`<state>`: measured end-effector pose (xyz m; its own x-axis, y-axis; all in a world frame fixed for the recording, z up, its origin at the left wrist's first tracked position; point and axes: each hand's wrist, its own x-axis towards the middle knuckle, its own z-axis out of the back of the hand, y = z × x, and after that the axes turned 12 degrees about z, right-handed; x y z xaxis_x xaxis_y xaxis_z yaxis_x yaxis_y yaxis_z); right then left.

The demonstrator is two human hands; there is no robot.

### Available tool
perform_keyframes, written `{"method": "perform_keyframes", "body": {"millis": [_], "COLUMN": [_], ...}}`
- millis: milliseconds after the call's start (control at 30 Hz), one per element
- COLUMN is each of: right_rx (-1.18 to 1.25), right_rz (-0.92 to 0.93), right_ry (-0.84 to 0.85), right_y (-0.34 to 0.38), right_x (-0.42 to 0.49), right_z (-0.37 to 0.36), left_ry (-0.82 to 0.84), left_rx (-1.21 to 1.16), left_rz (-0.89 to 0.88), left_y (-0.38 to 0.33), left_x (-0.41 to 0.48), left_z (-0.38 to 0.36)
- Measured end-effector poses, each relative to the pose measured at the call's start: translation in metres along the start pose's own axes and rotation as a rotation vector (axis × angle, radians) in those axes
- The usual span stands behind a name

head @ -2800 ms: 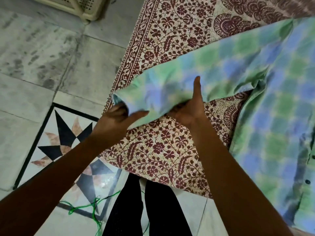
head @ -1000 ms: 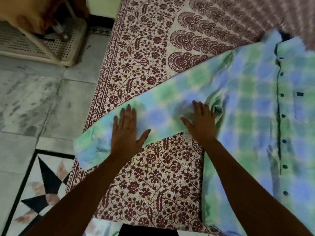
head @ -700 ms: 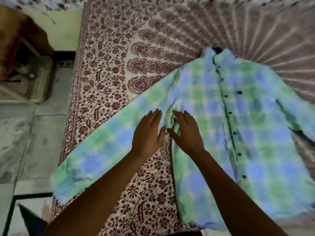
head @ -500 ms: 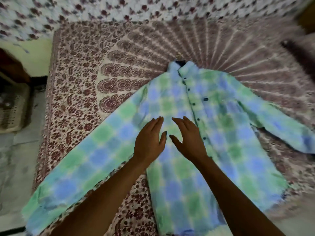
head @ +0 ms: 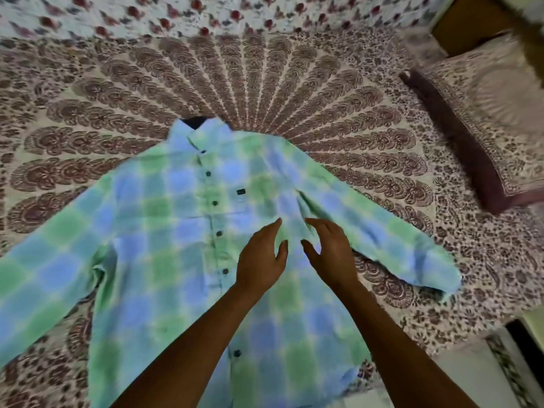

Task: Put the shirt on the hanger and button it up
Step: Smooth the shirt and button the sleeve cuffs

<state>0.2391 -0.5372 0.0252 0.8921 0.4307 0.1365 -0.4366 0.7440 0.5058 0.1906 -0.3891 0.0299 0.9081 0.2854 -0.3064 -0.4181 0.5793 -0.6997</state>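
A green and blue checked shirt (head: 164,231) lies flat on the bed, front up, its dark buttons closed down the placket and both sleeves spread out. A dark piece, maybe the hanger (head: 194,121), shows at the collar opening. My left hand (head: 260,260) lies flat on the shirt's chest right of the buttons, fingers straight. My right hand (head: 329,254) rests flat beside it, near the armpit of the right-side sleeve (head: 397,242). Neither hand holds anything.
The bed carries a maroon and cream patterned sheet (head: 265,83). A pillow (head: 482,119) in matching cloth lies at the right. A floral cloth (head: 206,16) runs along the far side. The bed's edge and floor (head: 477,375) show at the lower right.
My hands slid from the left-side sleeve across the shirt's body to the right-side armpit, staying flat. My view swung right, taking in the whole shirt and the pillow.
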Motion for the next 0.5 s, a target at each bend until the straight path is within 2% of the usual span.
{"method": "perform_keyframes", "body": {"millis": [33, 100, 167, 267, 367, 400, 467, 500], "right_rx": [0.088, 0.277, 0.465, 0.536, 0.908, 0.961, 1.015, 1.106], "right_rz": [-0.184, -0.576, -0.843, -1.023, -1.368, -1.375, -1.323, -1.4], "right_ry": [-0.042, -0.248, -0.348, -0.278, -0.368, -0.385, -0.572, -0.679], "right_y": [-0.025, -0.048, -0.082, -0.113, -0.151, -0.162, -0.184, -0.191], "right_x": [-0.002, -0.004, -0.007, -0.022, -0.04, -0.042, -0.046, -0.039], "right_z": [0.0, 0.008, 0.011, 0.021, 0.025, 0.027, 0.032, 0.037], "left_ry": [0.031, 0.089, 0.168, 0.299, 0.404, 0.438, 0.49, 0.507], "left_rx": [-0.011, -0.066, -0.149, -0.241, -0.376, -0.451, -0.647, -0.729], "left_rz": [0.024, 0.097, 0.196, 0.323, 0.473, 0.533, 0.682, 0.75], "left_y": [-0.005, -0.008, -0.014, -0.02, -0.027, -0.031, -0.041, -0.047], "left_x": [0.009, 0.021, 0.036, 0.056, 0.075, 0.079, 0.083, 0.085], "left_z": [-0.015, -0.031, -0.05, -0.079, -0.112, -0.121, -0.139, -0.146]}}
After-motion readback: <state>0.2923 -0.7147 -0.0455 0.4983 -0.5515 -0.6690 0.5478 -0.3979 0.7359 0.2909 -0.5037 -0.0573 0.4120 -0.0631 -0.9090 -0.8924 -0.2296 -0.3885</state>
